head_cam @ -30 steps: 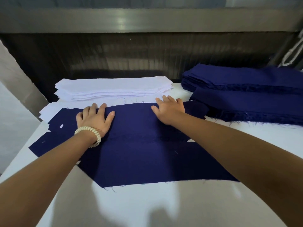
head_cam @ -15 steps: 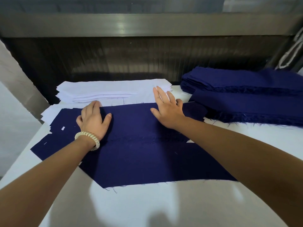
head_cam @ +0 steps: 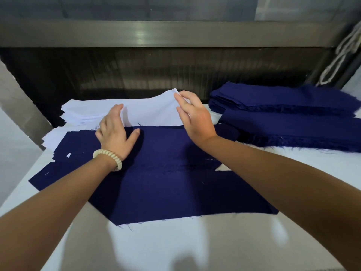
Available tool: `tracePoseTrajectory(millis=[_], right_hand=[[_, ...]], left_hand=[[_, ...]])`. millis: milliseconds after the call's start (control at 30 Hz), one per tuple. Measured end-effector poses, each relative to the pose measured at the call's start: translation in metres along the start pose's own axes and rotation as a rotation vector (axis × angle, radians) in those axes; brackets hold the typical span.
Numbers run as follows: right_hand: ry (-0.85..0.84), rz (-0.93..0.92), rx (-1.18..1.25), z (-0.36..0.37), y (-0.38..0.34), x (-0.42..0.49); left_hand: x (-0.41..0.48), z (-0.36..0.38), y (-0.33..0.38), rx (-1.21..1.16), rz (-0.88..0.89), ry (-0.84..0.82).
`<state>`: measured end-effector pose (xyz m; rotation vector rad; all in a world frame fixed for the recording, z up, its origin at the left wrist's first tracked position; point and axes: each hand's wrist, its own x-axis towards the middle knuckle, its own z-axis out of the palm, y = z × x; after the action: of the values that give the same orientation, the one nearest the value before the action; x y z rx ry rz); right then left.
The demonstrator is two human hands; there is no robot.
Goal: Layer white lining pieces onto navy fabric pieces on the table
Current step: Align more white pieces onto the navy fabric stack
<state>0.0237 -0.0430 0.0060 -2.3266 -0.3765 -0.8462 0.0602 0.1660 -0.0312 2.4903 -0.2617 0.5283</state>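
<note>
1. Stack of folded navy fabric pieces, right of the flat navy fabric piece: cut by the right edge.
2. White lining sheets under that piece: only left edges show.
3. Left hand at its far edge: blurred, grip on raised white lining sheet unclear.

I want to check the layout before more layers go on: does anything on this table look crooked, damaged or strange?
Nothing is spilled. The navy pieces lie staggered, not square: their left edges step outward, and a white gap shows between two at the right. Loose threads hang from the near edge.
</note>
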Motion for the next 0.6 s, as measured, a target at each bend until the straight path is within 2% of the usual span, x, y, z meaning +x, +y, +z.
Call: tracePoseTrajectory(millis=[167,300,433,600], right_hand=[[0.016,-0.036,0.084,-0.002,-0.005,-0.001],[-0.009,0.09,0.176,-0.006,0.002,-0.005],[-0.253,0.247,0.127,-0.007,0.004,-0.005],[-0.436,0.225,0.059,-0.004,0.005,-0.004]], left_hand=[[0.019,-0.007,0.021,-0.087,0.023,-0.017],[0.019,-0.007,0.027,0.072,0.07,0.035],[0.006,-0.008,0.026,0.118,0.156,0.045],[-0.01,-0.012,0.026,0.17,0.215,0.014]])
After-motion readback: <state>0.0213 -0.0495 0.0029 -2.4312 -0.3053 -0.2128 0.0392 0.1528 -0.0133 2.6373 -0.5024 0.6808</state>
